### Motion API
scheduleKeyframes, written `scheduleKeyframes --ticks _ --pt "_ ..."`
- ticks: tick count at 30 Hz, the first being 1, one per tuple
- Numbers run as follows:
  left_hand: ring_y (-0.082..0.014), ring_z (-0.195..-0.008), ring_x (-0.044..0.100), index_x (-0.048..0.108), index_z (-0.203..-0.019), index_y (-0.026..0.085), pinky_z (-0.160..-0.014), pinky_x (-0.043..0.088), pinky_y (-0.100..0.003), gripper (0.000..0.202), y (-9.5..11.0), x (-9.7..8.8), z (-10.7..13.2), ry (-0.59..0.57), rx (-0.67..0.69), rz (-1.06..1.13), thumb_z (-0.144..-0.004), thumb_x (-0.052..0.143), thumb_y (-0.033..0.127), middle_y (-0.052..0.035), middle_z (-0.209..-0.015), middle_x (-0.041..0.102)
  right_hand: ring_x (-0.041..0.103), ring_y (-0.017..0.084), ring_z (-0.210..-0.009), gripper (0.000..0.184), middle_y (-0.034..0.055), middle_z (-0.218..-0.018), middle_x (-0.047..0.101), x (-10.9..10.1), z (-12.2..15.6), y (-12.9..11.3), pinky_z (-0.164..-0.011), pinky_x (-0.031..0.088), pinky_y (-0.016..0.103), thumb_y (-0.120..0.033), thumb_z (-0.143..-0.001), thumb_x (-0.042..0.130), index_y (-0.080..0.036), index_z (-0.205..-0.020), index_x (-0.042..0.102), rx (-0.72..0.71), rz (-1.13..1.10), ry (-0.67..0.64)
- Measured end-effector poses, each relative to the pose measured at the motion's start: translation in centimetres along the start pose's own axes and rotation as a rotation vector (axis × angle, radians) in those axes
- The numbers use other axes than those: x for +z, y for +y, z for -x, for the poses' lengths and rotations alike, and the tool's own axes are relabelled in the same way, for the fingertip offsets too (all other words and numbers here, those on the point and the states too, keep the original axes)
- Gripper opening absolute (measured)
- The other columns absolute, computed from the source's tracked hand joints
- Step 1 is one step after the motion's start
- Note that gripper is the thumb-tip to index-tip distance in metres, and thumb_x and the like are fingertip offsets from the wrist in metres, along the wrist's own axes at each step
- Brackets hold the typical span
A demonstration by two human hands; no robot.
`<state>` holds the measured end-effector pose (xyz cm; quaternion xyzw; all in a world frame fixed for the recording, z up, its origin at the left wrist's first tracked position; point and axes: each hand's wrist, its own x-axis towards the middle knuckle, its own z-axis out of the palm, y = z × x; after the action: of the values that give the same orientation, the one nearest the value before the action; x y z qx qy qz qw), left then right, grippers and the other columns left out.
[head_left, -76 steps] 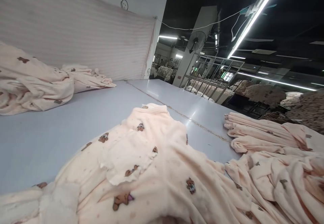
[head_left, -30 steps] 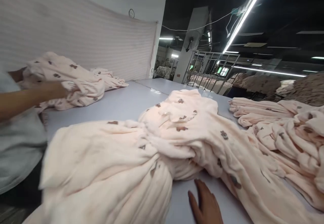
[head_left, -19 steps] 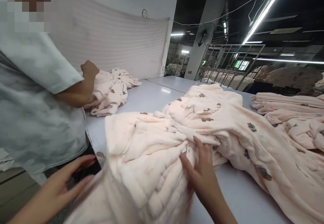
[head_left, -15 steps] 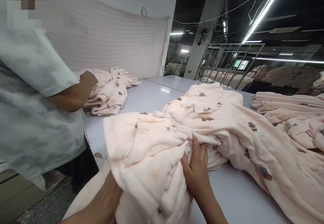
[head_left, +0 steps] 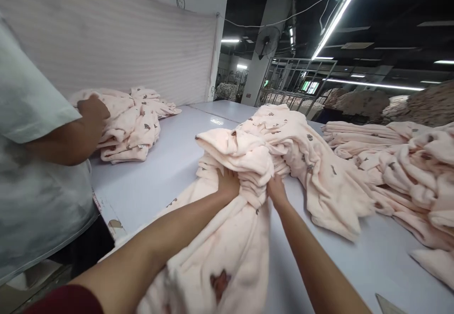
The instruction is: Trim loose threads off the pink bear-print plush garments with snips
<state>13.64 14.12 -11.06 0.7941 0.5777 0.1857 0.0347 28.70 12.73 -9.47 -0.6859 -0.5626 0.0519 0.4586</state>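
Centrally, pale pink printed cloth (head_left: 248, 155) lies bunched on the grey table (head_left: 184, 139), with the left hand (head_left: 229, 182) and the right hand (head_left: 276, 188) touching it from 2 opposite sides. Folds hide the fingertips, so I cannot tell whether they pinch. At far left, a co-worker's hand (head_left: 95, 107) is at another pink heap (head_left: 131, 127); a similar pile (head_left: 407, 158) sits right.

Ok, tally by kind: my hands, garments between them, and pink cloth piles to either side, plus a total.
Hands: 2 (left hand, right hand)
Garments between them: 1 (pink garment)
Pink cloth piles: 2 (left pile, right pile)
Total: 5
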Motion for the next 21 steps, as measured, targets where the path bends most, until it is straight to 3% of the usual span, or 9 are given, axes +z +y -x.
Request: scheduleKeyframes --ticks 3,5,8,10,13,14,16,18,21 --pt "-0.0308 -0.133 0.017 0.03 -0.135 0.016 -0.106 0.009 -0.059 0.049 2.4 0.3 -1.9 0.017 -0.05 0.026 -0.089 0.043 0.03 -0.0129 -0.142 0.027 0.053 0.022 -0.108 0.038 0.0099 -0.122 0.052 -2.1 7.7 0.1 -0.088 0.044 0.046 -0.037 -0.089 0.047 -0.017 -0.122 0.047 0.06 -0.018 -0.079" --pt "-0.0324 -0.134 0.013 0.027 -0.136 0.013 -0.106 0.008 -0.058 0.055 4.3 -0.1 -1.8 -0.003 -0.049 0.06 -0.088 0.045 0.03 -0.0162 -0.143 0.024 0.047 0.024 -0.117 0.044 0.0113 -0.128 0.049 -3.5 13.5 0.4 -0.092 0.043 0.046 -0.041 -0.089 0.044 -0.017 -0.125 0.043 0.042 -0.029 -0.158" --pt "-0.0369 -0.134 0.005 0.017 -0.139 0.004 -0.106 0.008 -0.058 0.071 6.3 -1.5 0.8 -0.069 -0.002 0.124 -0.083 0.049 0.033 -0.0245 -0.144 0.014 0.029 0.027 -0.13 0.048 0.0098 -0.14 0.036 -4.7 20.9 1.2 -0.098 0.036 0.05 -0.045 -0.089 0.037 -0.023 -0.132 0.037 0.021 -0.003 -0.182" --pt "-0.0376 -0.134 0.006 0.016 -0.139 0.005 -0.105 0.015 -0.056 0.075 6.2 -3.3 4.0 -0.149 0.077 0.171 -0.081 0.049 0.04 -0.0241 -0.145 0.011 0.027 0.027 -0.131 0.044 0.0088 -0.138 0.04 -4.7 24.1 2.2 -0.101 0.03 0.052 -0.04 -0.092 0.029 -0.023 -0.131 0.038 0.004 0.011 -0.15" --pt "-0.0305 -0.132 0.024 0.034 -0.133 0.025 -0.101 0.033 -0.042 0.067 3.8 -6.9 10.2 -0.331 0.285 0.232 -0.075 0.051 0.054 -0.0097 -0.144 0.026 0.027 0.028 -0.131 0.041 0.0085 -0.135 0.043 -4.0 26.8 3.6 -0.101 0.028 0.054 -0.034 -0.092 0.025 -0.025 -0.13 0.038 -0.017 0.018 -0.103" --pt "-0.0293 -0.131 0.027 0.035 -0.132 0.029 -0.099 0.035 -0.04 0.068 2.6 -8.1 12.3 -0.392 0.361 0.245 -0.072 0.053 0.055 -0.0081 -0.143 0.028 0.027 0.029 -0.131 0.041 0.0087 -0.135 0.042 -3.7 27.2 3.9 -0.101 0.028 0.055 -0.034 -0.092 0.025 -0.026 -0.131 0.037 -0.023 0.018 -0.092" --pt "-0.0338 -0.128 0.028 0.039 -0.128 0.023 -0.099 0.033 -0.045 0.07 0.2 -10.4 15.8 -0.407 0.424 0.229 -0.068 0.058 0.053 -0.0137 -0.143 0.026 0.027 0.03 -0.131 0.042 0.009 -0.136 0.04 -3.4 27.4 4.2 -0.1 0.029 0.056 -0.033 -0.092 0.026 -0.027 -0.133 0.035 -0.035 0.014 -0.076" --pt "-0.0326 -0.114 0.043 0.051 -0.112 0.019 -0.091 0.038 -0.044 0.047 -1.8 -12.2 17.8 -0.389 0.398 0.181 -0.071 0.057 0.04 -0.0149 -0.129 0.042 0.028 0.03 -0.13 0.042 0.0097 -0.137 0.039 -3.7 27.3 3.9 -0.099 0.03 0.057 -0.032 -0.092 0.026 -0.027 -0.134 0.035 -0.047 0.007 -0.062" --pt "-0.0231 -0.081 0.056 0.055 -0.085 0.017 -0.073 0.044 -0.034 0.016 -3.5 -14.6 17.7 -0.364 0.305 0.168 -0.073 0.043 0.018 -0.0077 -0.089 0.06 0.025 0.031 -0.131 0.041 0.0099 -0.141 0.03 -4.7 26.9 2.4 -0.099 0.03 0.056 -0.029 -0.091 0.031 -0.027 -0.131 0.038 -0.101 -0.021 -0.023"
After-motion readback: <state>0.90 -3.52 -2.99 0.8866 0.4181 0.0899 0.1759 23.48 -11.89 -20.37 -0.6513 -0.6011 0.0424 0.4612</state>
